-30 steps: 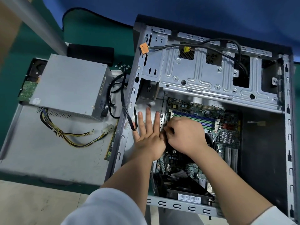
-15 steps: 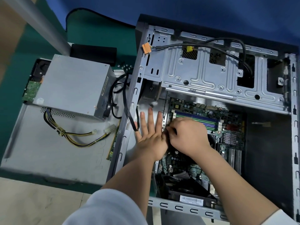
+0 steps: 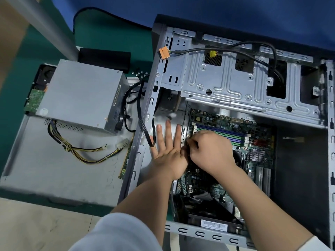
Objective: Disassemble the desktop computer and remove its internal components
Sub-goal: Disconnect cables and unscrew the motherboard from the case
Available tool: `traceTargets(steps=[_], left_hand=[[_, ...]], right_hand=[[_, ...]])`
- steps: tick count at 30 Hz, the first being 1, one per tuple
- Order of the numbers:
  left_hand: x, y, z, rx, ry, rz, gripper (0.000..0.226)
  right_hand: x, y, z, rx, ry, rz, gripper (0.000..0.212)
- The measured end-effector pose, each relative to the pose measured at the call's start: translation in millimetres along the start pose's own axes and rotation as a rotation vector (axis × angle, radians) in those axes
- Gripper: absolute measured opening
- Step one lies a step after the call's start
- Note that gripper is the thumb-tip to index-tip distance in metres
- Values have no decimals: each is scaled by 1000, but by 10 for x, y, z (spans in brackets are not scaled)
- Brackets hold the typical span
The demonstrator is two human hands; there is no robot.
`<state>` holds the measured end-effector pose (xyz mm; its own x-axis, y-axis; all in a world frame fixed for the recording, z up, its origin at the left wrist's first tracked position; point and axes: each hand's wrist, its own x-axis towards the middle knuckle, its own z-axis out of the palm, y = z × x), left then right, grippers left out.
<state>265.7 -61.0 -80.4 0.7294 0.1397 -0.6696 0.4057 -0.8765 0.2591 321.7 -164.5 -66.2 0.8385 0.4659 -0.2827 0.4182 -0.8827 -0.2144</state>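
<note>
Motherboard (image 3: 228, 134) lies under both hands — left hand (image 3: 168, 153) flat with fingers spread, right hand (image 3: 210, 153) curled, its grasp hidden.

Case (image 3: 306, 178) sits right, motherboard (image 3: 253, 151) in it; drive cage (image 3: 235, 91) at its far end; power supply (image 3: 81, 95) lies left, on a panel (image 3: 54, 169).

- I read this as an electronics repair or teardown workbench, not a home desk.
- Green mat (image 3: 112, 33) and blue cloth (image 3: 217, 9) cover the bench.
- Pulled power supply (image 3: 79, 95), loose screws (image 3: 140, 73) and a bare circuit board (image 3: 34, 100) sit beside an opened computer case (image 3: 235, 84).
</note>
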Motion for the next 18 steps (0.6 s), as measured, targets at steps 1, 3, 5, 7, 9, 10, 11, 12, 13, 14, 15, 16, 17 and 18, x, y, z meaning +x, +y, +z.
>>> traceTargets(steps=[1,3,5,7,9,10,11,12,13,14,15,16,17,18], left_hand=[[5,-2,1,-6,-1,-1,65],[14,-8,7,18,-17,-4,68],[25,-15,18,16,-31,-2,68],[31,-22,32,10,-29,3,67],[41,-24,39,19,-21,5,66],[44,-20,41,17,-19,1,65],[46,-16,41,15,-20,-3,64],[48,-16,39,14,-22,-5,63],[50,-17,42,7,-26,-7,63],[52,-20,48,0,-30,-7,63],[56,-23,55,-5,-31,-4,63],[60,-26,62,-7,-26,-1,64],[63,-27,68,-8,-19,1,64],[65,-31,73,-9,-12,2,65]], right_hand=[[18,-26,8,14,9,57,24],[45,-43,16,28,16,118,24],[23,-18,-7,31,5,71,21],[-40,27,-41,36,-29,-64,20],[-74,39,-47,44,-47,-122,20],[-63,35,-45,39,-40,-101,21],[-41,35,-46,44,-27,-63,21],[-22,42,-47,66,-18,-26,21],[-8,54,-41,101,-17,-5,20],[-7,70,-34,138,-19,2,21],[-12,90,-32,176,-18,2,22],[-17,111,-34,212,-12,2,22],[-16,127,-35,246,-2,5,22],[-12,132,-39,274,8,10,21]])
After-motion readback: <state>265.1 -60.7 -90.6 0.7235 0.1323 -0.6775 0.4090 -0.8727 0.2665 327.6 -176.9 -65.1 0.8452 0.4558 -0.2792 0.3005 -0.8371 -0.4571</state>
